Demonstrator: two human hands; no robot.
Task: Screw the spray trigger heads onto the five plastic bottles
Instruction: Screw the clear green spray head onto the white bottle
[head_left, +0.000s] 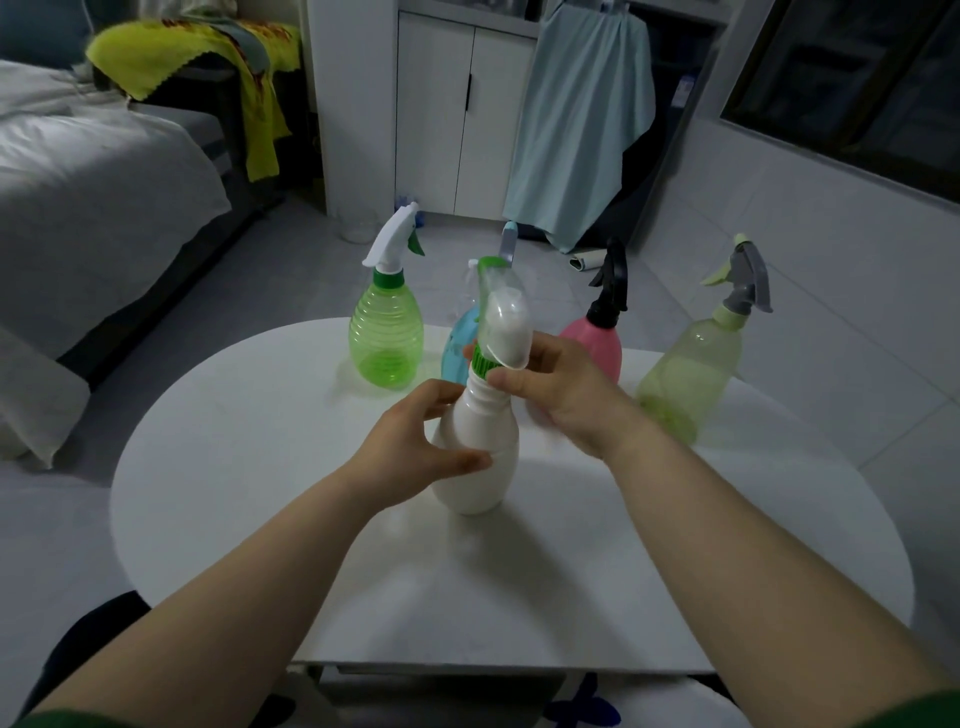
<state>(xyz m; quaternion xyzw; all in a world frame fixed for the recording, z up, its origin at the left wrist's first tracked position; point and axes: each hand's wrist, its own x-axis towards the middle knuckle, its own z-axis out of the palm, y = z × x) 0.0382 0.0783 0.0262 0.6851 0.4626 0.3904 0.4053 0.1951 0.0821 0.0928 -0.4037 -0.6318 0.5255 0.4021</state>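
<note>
A white bottle (478, 452) stands upright on the white table (260, 441). My left hand (415, 441) grips its body from the left. My right hand (550, 389) holds the green collar of the white-and-green trigger head (504, 317) sitting on the bottle's neck. Behind stand a green bottle (385, 338) with a white trigger, a blue bottle (457, 338) mostly hidden behind the head, a pink bottle (597, 343) with a black trigger, and a pale yellow-green bottle (691, 374) with a grey trigger.
A bed with white covers (93, 197) lies to the left. White cabinet (457, 114) and a hanging light-blue cloth (582, 119) stand behind the table. The table's near edge (493, 667) is close to my body.
</note>
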